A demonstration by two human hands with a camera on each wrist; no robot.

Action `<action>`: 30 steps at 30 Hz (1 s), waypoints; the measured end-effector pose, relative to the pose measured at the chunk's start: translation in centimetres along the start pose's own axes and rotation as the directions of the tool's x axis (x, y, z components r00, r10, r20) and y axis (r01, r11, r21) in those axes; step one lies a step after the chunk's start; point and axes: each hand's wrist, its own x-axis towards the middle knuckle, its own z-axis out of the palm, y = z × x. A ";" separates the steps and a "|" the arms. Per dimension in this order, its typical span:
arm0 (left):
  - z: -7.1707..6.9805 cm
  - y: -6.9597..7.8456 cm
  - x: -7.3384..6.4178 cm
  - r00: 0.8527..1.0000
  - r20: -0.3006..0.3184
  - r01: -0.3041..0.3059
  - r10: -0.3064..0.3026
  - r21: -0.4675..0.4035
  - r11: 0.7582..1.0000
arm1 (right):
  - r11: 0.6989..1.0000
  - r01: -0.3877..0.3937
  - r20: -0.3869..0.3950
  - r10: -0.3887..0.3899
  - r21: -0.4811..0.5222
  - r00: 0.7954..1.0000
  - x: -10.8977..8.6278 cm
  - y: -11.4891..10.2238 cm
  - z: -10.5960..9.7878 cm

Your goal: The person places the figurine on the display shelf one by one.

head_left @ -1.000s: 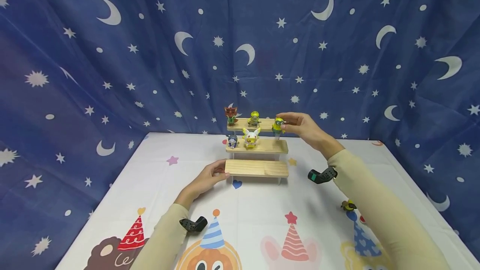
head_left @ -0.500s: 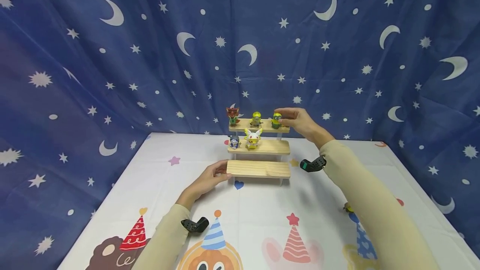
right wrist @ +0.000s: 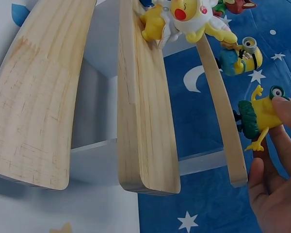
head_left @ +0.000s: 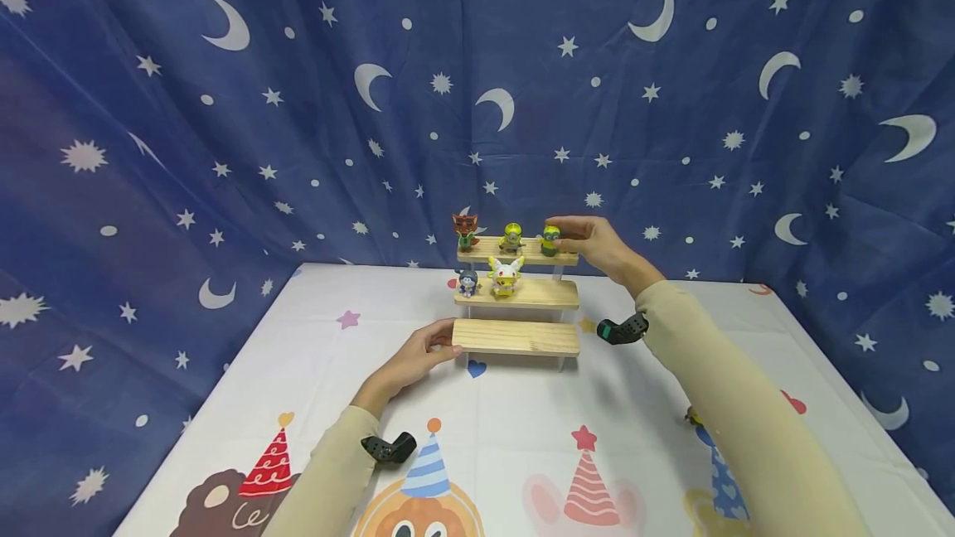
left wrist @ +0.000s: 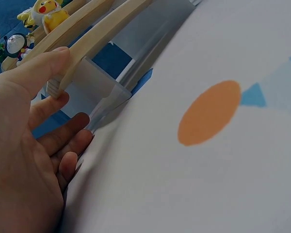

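Since the starry blue curtain (head_left: 477, 40) takes up the whole far side, my white table (head_left: 298, 338) really pops, with a three-tier wooden stand (head_left: 548, 294) on it. My left hand (head_left: 418, 353) pinches the left end of the near shelf (head_left: 515, 336), thumb above, index below. My right hand (head_left: 593, 243) pinches a yellow-and-green figure (right wrist: 262, 116) at the right end of the far, top shelf (head_left: 531, 251), another goggled figure (head_left: 511, 237) left of it.

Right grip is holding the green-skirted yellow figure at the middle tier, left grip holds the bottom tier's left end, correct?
Wrong tier: the head view shows the right grip holding the green-skirted yellow figure at the top tier; the left grip does hold the left end of the bottom tier.
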 end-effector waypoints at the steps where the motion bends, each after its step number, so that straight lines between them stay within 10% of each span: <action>1: 0.0 0.0 0.0 1.000 -0.001 0.000 0.000 -0.001 1.000 | 1.000 0.000 0.001 0.000 0.002 1.000 0.0 0.0 0.0; 30: -0.1 0.0 0.1 1.000 -0.003 0.010 -0.010 0.019 1.000 | 1.000 -0.010 0.004 0.010 -0.010 1.000 0.1 -0.1 0.0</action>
